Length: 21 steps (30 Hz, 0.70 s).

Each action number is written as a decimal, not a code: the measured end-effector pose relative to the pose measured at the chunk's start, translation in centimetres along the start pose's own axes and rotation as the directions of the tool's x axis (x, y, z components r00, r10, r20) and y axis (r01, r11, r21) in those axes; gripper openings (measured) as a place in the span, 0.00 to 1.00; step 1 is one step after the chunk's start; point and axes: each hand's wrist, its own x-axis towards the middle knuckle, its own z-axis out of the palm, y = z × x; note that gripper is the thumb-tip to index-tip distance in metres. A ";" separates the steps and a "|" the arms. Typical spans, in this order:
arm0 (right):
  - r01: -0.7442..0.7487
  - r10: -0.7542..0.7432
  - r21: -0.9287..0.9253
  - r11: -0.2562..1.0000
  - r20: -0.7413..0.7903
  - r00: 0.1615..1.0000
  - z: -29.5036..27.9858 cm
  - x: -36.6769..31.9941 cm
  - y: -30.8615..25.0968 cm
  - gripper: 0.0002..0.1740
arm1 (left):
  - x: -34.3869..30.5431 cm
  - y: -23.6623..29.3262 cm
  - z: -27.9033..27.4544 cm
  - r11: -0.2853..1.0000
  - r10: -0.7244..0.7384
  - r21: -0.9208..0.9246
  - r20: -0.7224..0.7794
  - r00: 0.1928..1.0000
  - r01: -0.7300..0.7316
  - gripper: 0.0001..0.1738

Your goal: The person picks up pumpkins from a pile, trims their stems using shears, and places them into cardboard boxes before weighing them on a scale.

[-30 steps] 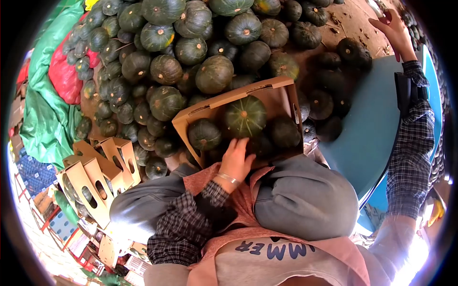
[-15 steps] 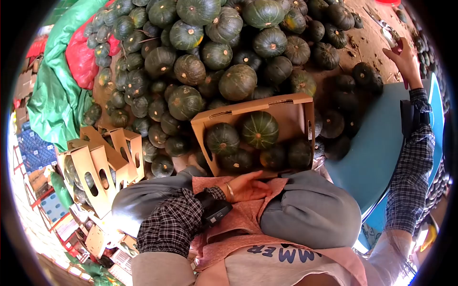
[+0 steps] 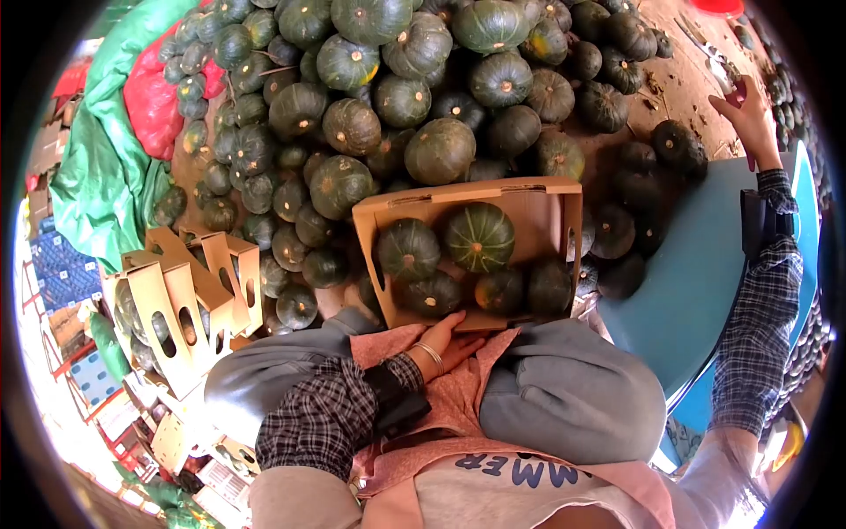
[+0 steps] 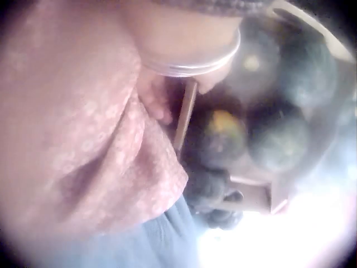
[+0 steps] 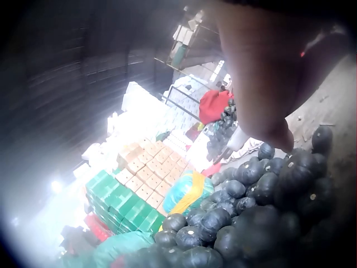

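Note:
In the head view a cardboard box [image 3: 388,209] stands before the lap with several dark green squashes inside; one striped squash [image 3: 479,238] lies upper middle. My left hand [image 3: 451,344] is at its near edge. The left wrist view shows the thumb on the squash side of the box wall [image 4: 186,114] and the fingers on the apron side, gripping it. Far right, my right hand [image 3: 753,122] has its fingers curled round a red-handled tool [image 3: 737,92], partly hidden by the hand. The right wrist view shows only a dim part of that hand [image 5: 268,72].
A large pile of squashes [image 3: 352,126] lies beyond the box. Empty-looking cardboard boxes [image 3: 181,309] stand at left, near a green sheet [image 3: 97,198] and red bag [image 3: 152,106]. A blue surface [image 3: 679,273] lies under the right arm.
My left hand has left the striped squash, drawn back over the lap, then taken hold of the box's near edge. The head view has shifted; the right hand keeps its hold.

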 end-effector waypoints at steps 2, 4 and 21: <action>-0.018 0.018 0.028 0.999 0.002 1.000 -0.1 -0.1 0.1 0.37 | -0.9 0.2 0.2 0.993 0.114 -0.011 -0.064 0.991 -0.115 0.20; -0.015 0.015 0.061 0.998 -0.005 1.000 -0.1 -0.2 0.2 0.37 | -1.9 1.0 -0.4 0.969 0.241 -0.022 -0.112 0.964 -0.245 0.17; 0.037 -0.048 -0.073 0.997 -0.160 0.986 2.5 -0.2 2.6 0.28 | -8.4 5.2 -2.6 0.767 0.633 -0.279 0.181 0.753 -0.578 0.21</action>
